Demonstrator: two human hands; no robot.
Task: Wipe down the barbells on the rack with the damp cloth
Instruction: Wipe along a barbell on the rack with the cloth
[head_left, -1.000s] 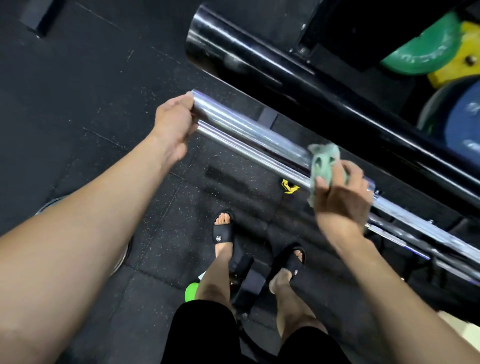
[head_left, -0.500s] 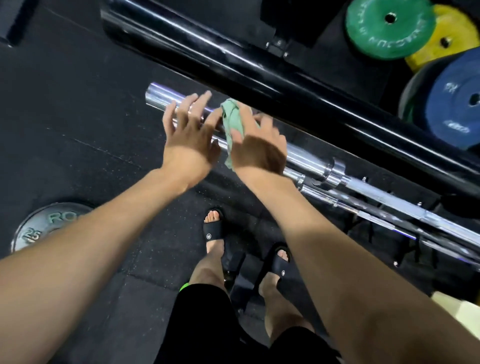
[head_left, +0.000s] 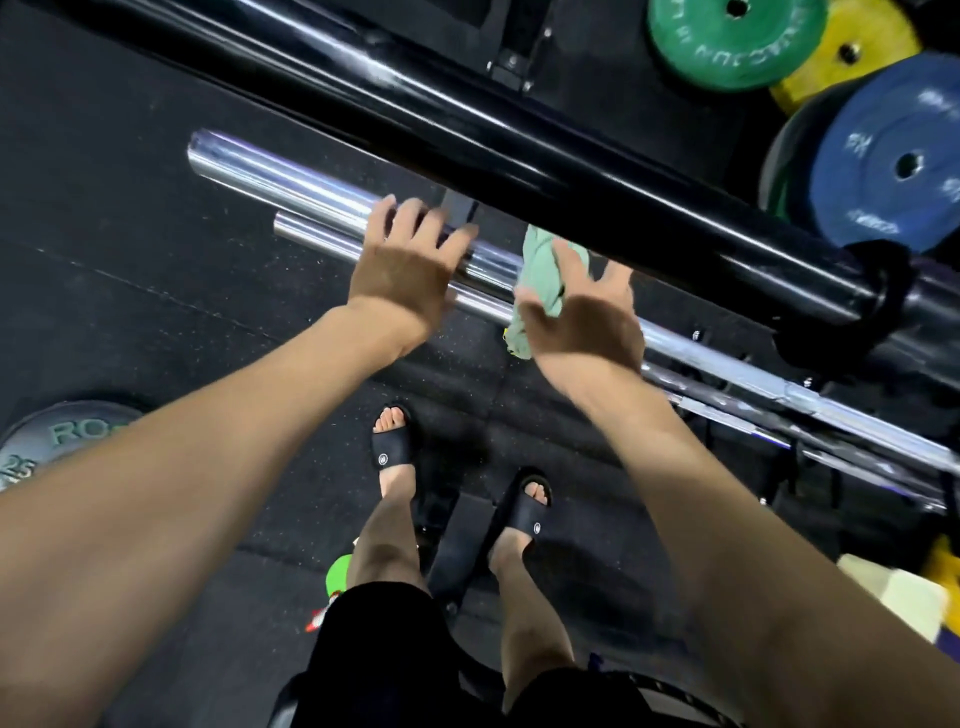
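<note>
The green cloth (head_left: 543, 280) is draped over the upper chrome barbell sleeve (head_left: 291, 187), hanging down past the thinner chrome bar (head_left: 322, 236) just below it, right where the black barbell (head_left: 467, 130) crosses overhead. Your right hand (head_left: 584, 317) is on that cloth, thumb out to the left, fingers spread and reaching up along the fabric; they look straight rather than wrapped round it, though the blur keeps me from being sure how firmly they press. Your left hand (head_left: 405, 265) is just beside it to the left, palm down on the same chrome sleeve, fingers extended and fanned across the metal, not curled under. The two hands are close but apart, with a bright strip of chrome showing between them.

Further right, more chrome bars (head_left: 810, 415) run down the rack. Up top right sit a green plate (head_left: 727, 41), a yellow plate (head_left: 852, 57) and a blue plate (head_left: 893, 156). On the dark rubber floor (head_left: 130, 270) at far left lies a grey plate (head_left: 57, 436) marked 25. Below, your feet are in black slides (head_left: 392, 447), with a lime-green object (head_left: 337, 571) by your left leg.
</note>
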